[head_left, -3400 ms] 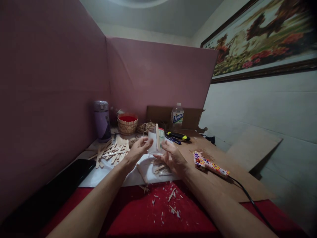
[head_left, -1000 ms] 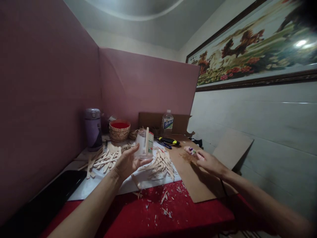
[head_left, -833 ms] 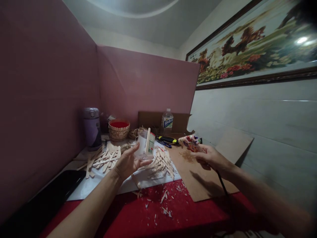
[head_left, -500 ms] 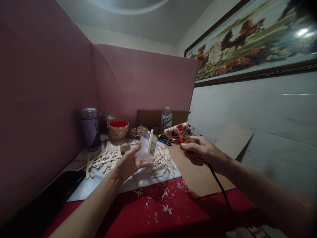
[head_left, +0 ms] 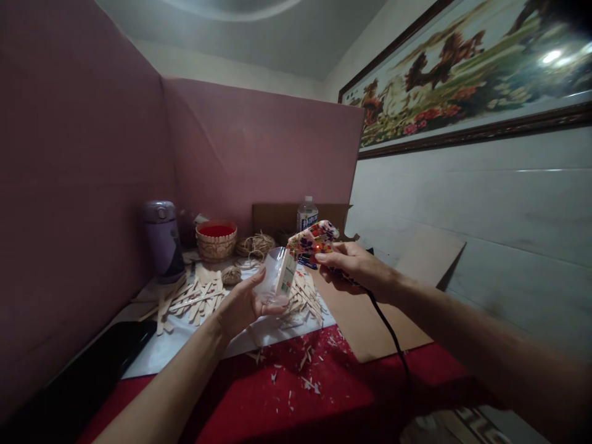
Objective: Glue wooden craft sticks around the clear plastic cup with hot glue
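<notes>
My left hand (head_left: 240, 304) grips a clear plastic cup (head_left: 276, 276), tilted to the right, with a flat wooden stick against its side. My right hand (head_left: 356, 266) holds a flower-patterned glue gun (head_left: 312, 238) with a small red light lit; its nozzle points left and sits just above the cup's rim. The gun's black cord (head_left: 391, 336) trails back along my right forearm.
Loose wooden sticks (head_left: 198, 295) lie on white paper (head_left: 185, 333), with more by the cup. Behind stand a purple flask (head_left: 160, 237), a woven basket with red inside (head_left: 216, 239), twine (head_left: 254, 245), a water bottle (head_left: 306, 214), a cardboard sheet (head_left: 370, 320). Wood chips litter the red cloth (head_left: 296, 376).
My right hand left the cup, picked the glue gun up from the cardboard and carried it left to the cup. My left hand tilted the cup toward it.
</notes>
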{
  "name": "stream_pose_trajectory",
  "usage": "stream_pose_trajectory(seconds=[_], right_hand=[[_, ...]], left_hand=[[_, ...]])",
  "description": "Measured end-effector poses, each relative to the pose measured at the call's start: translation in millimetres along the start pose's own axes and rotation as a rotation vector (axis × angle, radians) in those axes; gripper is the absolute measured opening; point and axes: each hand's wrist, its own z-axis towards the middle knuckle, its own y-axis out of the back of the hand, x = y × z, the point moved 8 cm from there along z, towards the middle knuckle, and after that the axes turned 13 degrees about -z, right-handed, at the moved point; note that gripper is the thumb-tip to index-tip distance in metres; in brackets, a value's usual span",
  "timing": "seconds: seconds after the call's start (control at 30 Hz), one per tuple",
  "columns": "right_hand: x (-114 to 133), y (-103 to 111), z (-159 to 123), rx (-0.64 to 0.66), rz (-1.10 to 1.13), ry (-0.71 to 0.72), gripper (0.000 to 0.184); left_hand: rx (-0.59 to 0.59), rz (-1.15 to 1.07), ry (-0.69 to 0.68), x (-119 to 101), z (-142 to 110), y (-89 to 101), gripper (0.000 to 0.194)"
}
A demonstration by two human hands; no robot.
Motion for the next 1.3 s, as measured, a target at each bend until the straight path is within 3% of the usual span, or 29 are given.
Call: stream_pose_trajectory(seconds=[0.53, 0.87, 1.3], right_hand=[[-3.1, -2.0, 4.9, -0.005, -0.068, 0.012, 0.036], [-8.9, 1.4, 5.0, -0.03, -0.079, 0.01, 0.037], [-7.7, 0.1, 8.9, -0.039, -0.09, 0.014, 0.036]], left_hand=[[0.049, -0.01, 0.013, 2.3, 2.6, -0.9, 0.059], [0.003, 0.033, -0.017, 2.0, 2.6, 1.2, 0.057], [0.073, 0.011, -0.016, 2.5, 3.4, -4.1, 0.058]])
